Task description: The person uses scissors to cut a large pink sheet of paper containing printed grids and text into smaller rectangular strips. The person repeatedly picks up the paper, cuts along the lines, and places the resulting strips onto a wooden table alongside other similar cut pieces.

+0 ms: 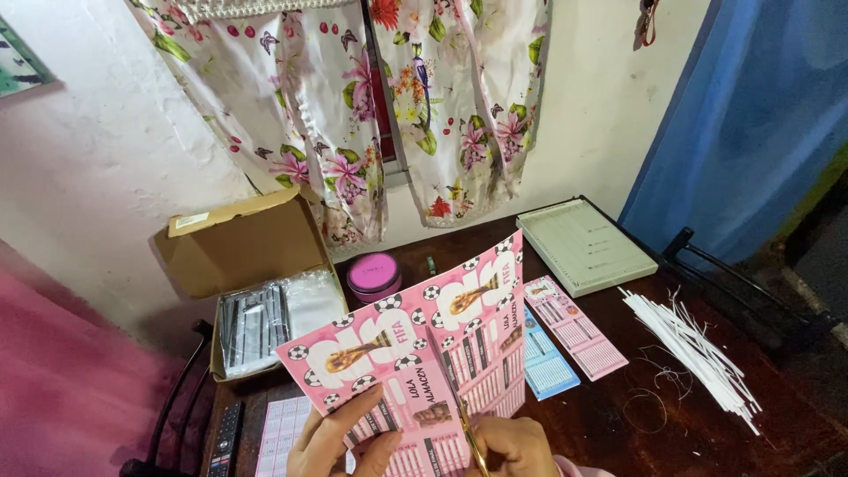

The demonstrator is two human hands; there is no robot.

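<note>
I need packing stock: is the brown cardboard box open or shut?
Open: the brown cardboard box has its flap raised, showing clear plastic packets inside.

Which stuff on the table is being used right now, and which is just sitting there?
In use:
left hand
right hand
scissors
pink printed sheet

Lying about:
pink and blue cut strips
paper trimmer
white strips
pink round tin
cardboard box
remote control
</note>
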